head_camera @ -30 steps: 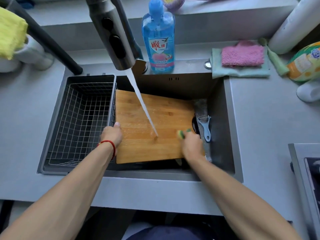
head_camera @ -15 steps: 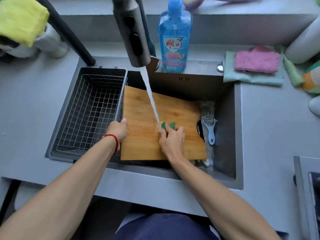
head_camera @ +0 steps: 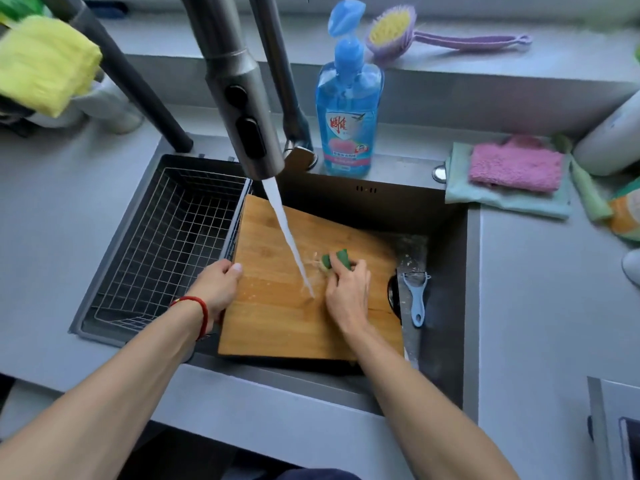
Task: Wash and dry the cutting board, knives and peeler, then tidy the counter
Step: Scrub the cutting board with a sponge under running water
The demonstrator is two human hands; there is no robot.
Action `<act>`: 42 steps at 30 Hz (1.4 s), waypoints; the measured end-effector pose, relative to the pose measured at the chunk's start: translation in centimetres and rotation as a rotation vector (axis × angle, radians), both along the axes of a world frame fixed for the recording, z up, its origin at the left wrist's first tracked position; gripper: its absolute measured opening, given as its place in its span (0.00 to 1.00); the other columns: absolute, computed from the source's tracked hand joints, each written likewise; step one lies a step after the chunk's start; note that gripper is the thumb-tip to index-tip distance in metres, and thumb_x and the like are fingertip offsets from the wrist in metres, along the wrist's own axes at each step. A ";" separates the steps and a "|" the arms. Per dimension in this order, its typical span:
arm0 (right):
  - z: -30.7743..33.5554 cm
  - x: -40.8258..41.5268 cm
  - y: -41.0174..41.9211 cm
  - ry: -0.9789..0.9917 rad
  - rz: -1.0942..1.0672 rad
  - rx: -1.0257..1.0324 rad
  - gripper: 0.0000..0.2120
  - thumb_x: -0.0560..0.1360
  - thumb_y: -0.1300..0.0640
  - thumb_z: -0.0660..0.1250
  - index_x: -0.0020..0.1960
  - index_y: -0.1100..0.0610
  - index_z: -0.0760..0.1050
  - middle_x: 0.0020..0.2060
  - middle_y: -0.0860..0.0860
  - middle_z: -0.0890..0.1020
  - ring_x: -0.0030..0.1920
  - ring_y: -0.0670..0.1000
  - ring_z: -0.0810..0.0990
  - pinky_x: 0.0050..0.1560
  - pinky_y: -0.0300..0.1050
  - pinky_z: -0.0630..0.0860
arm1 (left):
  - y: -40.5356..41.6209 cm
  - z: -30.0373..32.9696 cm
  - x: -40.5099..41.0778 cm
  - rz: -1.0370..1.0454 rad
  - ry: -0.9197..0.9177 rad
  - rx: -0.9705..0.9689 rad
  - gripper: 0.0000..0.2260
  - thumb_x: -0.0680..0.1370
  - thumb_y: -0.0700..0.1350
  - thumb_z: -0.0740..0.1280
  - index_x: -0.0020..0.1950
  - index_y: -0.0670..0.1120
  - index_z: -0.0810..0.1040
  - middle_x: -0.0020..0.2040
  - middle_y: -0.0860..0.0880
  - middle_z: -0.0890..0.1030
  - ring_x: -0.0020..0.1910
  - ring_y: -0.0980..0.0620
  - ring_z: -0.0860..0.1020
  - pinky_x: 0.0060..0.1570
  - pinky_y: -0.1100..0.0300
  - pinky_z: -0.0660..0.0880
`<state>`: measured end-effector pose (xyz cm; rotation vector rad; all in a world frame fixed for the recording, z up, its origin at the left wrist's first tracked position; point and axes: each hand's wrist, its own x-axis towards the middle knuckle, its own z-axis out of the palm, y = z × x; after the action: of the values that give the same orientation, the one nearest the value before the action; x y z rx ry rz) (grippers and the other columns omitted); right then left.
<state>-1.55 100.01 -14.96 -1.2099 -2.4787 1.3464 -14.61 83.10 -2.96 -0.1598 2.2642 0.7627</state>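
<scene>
Head view. Wooden cutting board lies tilted in the sink, its left edge against the wire basket that fills the sink's left part. Faucet head hangs above the far left corner of the board; water stream runs down and lands near the board's middle.

Left hand, red string at the wrist, grips the board's left edge, thumb on the top face, fingers curled under the edge.

Right hand is on the board just right of where the water lands, fingers curled round a green scrub sponge and pressing it on the wood. Only the sponge's far end shows past the fingers.

Light blue peeler lies on the sink floor right of the board, handle toward the near side. A knife blade lies under it, partly covered by the board; handle hidden.

Behind the sink: 1 blue dish soap bottle, upright, just right of the faucet base. On the far ledge, a purple brush with yellow bristles. Right counter: pink cloth stacked on a pale green cloth. Far left: yellow cloth, blurred.
</scene>
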 end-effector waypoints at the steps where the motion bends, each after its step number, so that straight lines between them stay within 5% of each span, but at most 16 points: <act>1: -0.6 -0.6 1.7 -0.013 0.008 0.017 0.19 0.84 0.58 0.60 0.72 0.46 0.75 0.61 0.53 0.69 0.58 0.50 0.65 0.59 0.44 0.66 | -0.1 0.0 0.1 0.000 0.000 -0.005 0.13 0.85 0.54 0.57 0.54 0.47 0.75 0.53 0.41 0.81 0.52 0.38 0.81 0.54 0.38 0.80; 6: -5.5 -1.1 11.3 -0.272 -0.209 -0.003 0.19 0.83 0.61 0.60 0.72 0.51 0.76 0.68 0.61 0.70 0.69 0.64 0.67 0.71 0.58 0.68 | -1.1 -0.6 0.8 0.038 -0.026 -0.003 0.14 0.85 0.55 0.57 0.54 0.48 0.76 0.52 0.41 0.82 0.50 0.38 0.82 0.48 0.41 0.82; 11: -5.7 -3.0 12.1 -0.372 -0.402 -0.115 0.19 0.83 0.62 0.59 0.72 0.57 0.75 0.72 0.63 0.69 0.72 0.66 0.65 0.73 0.60 0.64 | -1.1 -0.7 0.7 0.022 -0.019 0.004 0.14 0.85 0.55 0.56 0.53 0.47 0.76 0.45 0.44 0.81 0.42 0.42 0.80 0.39 0.49 0.77; 15: 0.4 -7.4 3.4 -0.113 -0.079 0.059 0.18 0.81 0.57 0.58 0.69 0.52 0.75 0.65 0.59 0.75 0.64 0.62 0.72 0.63 0.58 0.72 | -0.9 0.5 0.8 0.048 -0.125 0.039 0.13 0.86 0.52 0.57 0.55 0.45 0.75 0.48 0.41 0.82 0.44 0.41 0.82 0.40 0.46 0.82; 20: 3.5 -9.0 -4.1 0.165 0.218 0.060 0.19 0.83 0.51 0.57 0.73 0.42 0.71 0.67 0.51 0.69 0.63 0.55 0.66 0.63 0.51 0.69 | -0.6 1.3 1.8 0.075 -0.155 0.079 0.12 0.86 0.50 0.57 0.57 0.43 0.75 0.46 0.40 0.82 0.41 0.42 0.83 0.34 0.46 0.83; 23: 0.1 -7.0 1.7 -0.079 0.035 0.073 0.18 0.84 0.54 0.59 0.72 0.42 0.72 0.67 0.55 0.69 0.64 0.57 0.66 0.62 0.51 0.71 | -0.6 1.3 1.8 0.078 -0.160 0.079 0.12 0.86 0.50 0.56 0.60 0.44 0.74 0.47 0.42 0.83 0.41 0.45 0.83 0.31 0.52 0.81; 26: -0.7 -7.1 4.4 -0.363 -0.245 0.025 0.19 0.82 0.62 0.58 0.69 0.47 0.74 0.67 0.59 0.67 0.66 0.62 0.65 0.64 0.63 0.70 | -0.9 1.2 2.0 0.061 -0.173 0.111 0.09 0.86 0.49 0.57 0.64 0.52 0.72 0.52 0.42 0.85 0.47 0.43 0.85 0.33 0.49 0.82; 29: 2.2 -11.1 -0.3 -0.175 -0.018 0.046 0.20 0.80 0.61 0.58 0.70 0.49 0.70 0.67 0.59 0.69 0.66 0.62 0.67 0.65 0.58 0.69 | -1.0 1.1 2.2 0.033 -0.137 0.104 0.09 0.86 0.48 0.57 0.63 0.54 0.74 0.50 0.42 0.86 0.46 0.42 0.86 0.37 0.43 0.84; 34: 6.2 -9.9 -8.7 0.189 0.377 0.118 0.18 0.79 0.51 0.57 0.68 0.44 0.71 0.64 0.57 0.70 0.60 0.60 0.67 0.59 0.56 0.72 | -1.2 1.0 2.8 0.013 -0.044 0.101 0.10 0.86 0.48 0.59 0.64 0.51 0.76 0.45 0.41 0.84 0.35 0.42 0.81 0.27 0.50 0.80; 38: 3.5 -7.9 -3.4 0.071 0.189 0.071 0.18 0.82 0.53 0.56 0.70 0.45 0.74 0.64 0.55 0.71 0.62 0.58 0.68 0.65 0.56 0.71 | -1.1 1.1 3.1 0.005 -0.052 0.145 0.09 0.85 0.47 0.58 0.58 0.53 0.78 0.48 0.38 0.85 0.40 0.37 0.84 0.41 0.33 0.80; 40: 2.6 -9.4 -1.0 -0.100 -0.007 0.034 0.18 0.83 0.56 0.57 0.71 0.49 0.73 0.66 0.58 0.71 0.65 0.60 0.68 0.66 0.57 0.69 | -1.3 0.8 2.9 0.009 -0.072 0.144 0.10 0.85 0.48 0.57 0.58 0.54 0.78 0.47 0.39 0.86 0.40 0.37 0.84 0.38 0.39 0.82; 42: 3.8 -10.8 -2.6 -0.027 0.014 -0.005 0.17 0.83 0.54 0.57 0.71 0.48 0.72 0.68 0.56 0.71 0.64 0.52 0.69 0.65 0.49 0.70 | -1.5 0.3 2.3 0.050 -0.091 0.165 0.11 0.85 0.47 0.57 0.57 0.52 0.80 0.41 0.42 0.83 0.31 0.44 0.80 0.30 0.52 0.77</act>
<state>-12.40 97.45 -11.13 -1.2221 -2.5080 1.3499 -12.29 81.62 -2.70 -0.1701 2.1081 0.9459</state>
